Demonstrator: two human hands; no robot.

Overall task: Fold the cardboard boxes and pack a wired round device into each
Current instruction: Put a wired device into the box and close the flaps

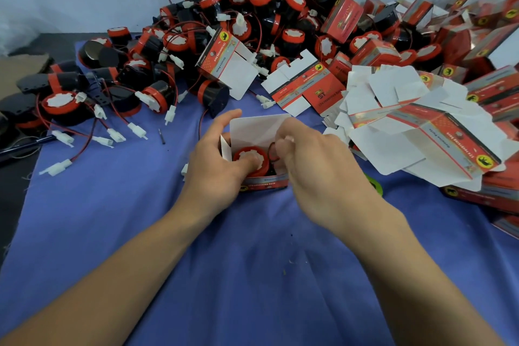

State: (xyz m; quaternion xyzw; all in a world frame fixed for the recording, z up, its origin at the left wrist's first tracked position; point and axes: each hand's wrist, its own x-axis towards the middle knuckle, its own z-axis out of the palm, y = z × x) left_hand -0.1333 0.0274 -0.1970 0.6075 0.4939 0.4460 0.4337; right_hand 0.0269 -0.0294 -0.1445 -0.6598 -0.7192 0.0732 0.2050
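both forearms reach in from the near edge and meet at the middle. the left forearm angles in from the near left, the right forearm from the near right. the left hand grips the left side of a box, thumb stretched toward the far side, fingers curled over the near wall. the right hand is knuckles up, its fingers curled down into the right side; whether they pinch anything is hidden.

At the middle of the blue cloth, the left hand grips 1 open box (flap upright) holding a round device; the right hand pinches its wire.
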